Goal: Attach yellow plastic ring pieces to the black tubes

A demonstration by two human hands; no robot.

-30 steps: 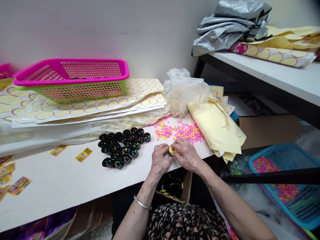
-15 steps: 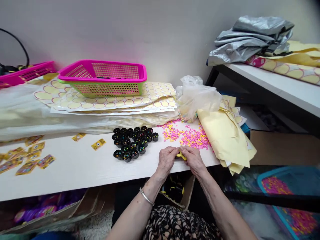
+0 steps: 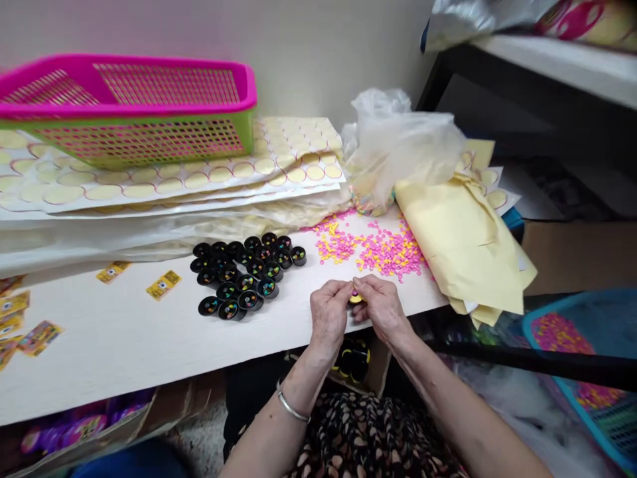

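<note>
My left hand (image 3: 328,315) and my right hand (image 3: 382,305) meet at the table's front edge. Between their thumbs and fingertips is a small round yellow-and-black piece (image 3: 355,298), mostly covered by fingers, with a pink spot at its top. Both hands are closed on it. Just beyond them lie scattered pink and yellow beads (image 3: 393,251). Left of the hands, several small black cups (image 3: 247,282) stand grouped upright, with coloured bits inside them.
A pink-and-green basket (image 3: 164,136) rests on sticker sheets (image 3: 209,176) at the back. A plastic bag (image 3: 403,143) and folded yellow paper (image 3: 462,245) lie right of centre. Printed cards (image 3: 163,285) are at left. Below the table, a box (image 3: 381,372) holds black-and-yellow pieces.
The view has moved closer and to the right. My hands stay together; the yellow piece has turned and now shows a curved yellow rim instead of a part sticking out.
</note>
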